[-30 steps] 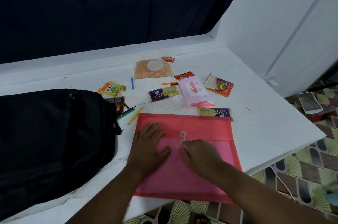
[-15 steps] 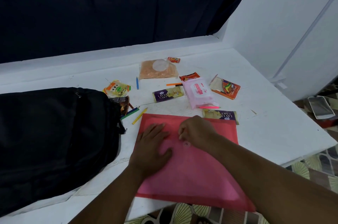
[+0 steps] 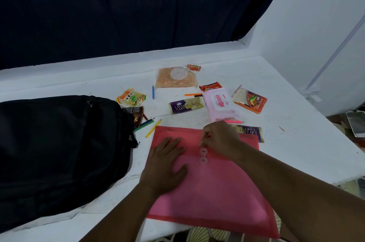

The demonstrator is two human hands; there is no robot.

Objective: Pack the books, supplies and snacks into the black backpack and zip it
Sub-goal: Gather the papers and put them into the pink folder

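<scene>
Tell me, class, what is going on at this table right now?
A person is working on a red string-tie envelope lying on the white table. The left hand presses flat on it, while the right hand pinches the thin string just above the two round clasps. The black backpack lies alongside to the left. Snacks, a pink wipes pack and coloured pencils still lie loose on the table, not yet packed.
</scene>
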